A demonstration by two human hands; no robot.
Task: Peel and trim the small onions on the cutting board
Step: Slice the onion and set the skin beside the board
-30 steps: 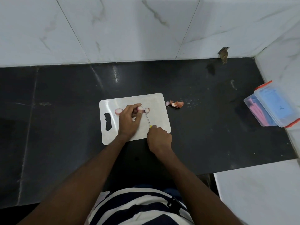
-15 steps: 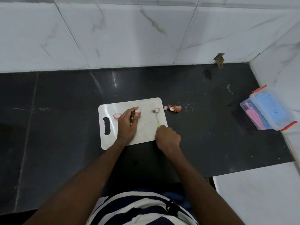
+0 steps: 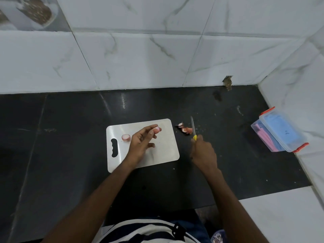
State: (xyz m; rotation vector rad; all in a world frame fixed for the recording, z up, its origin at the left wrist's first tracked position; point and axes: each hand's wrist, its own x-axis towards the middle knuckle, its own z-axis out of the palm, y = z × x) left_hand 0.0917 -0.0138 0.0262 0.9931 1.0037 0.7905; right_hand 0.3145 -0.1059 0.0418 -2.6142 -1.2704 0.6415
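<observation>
So I count two small pinkish peeled onions [image 3: 126, 137], one white plastic cutting board [image 3: 164, 148], one yellow-handled knife [image 3: 193, 129], one clear orange-clipped lidded box [image 3: 278, 130], two hands [image 3: 140, 146].

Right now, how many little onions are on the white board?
2: one onion lies beside the board's handle hole, another is at the left hand's fingertips. More could hide under that hand.

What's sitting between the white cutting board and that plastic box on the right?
In the head view: onion peel scraps and the knife in the right hand; otherwise bare black counter.
</observation>
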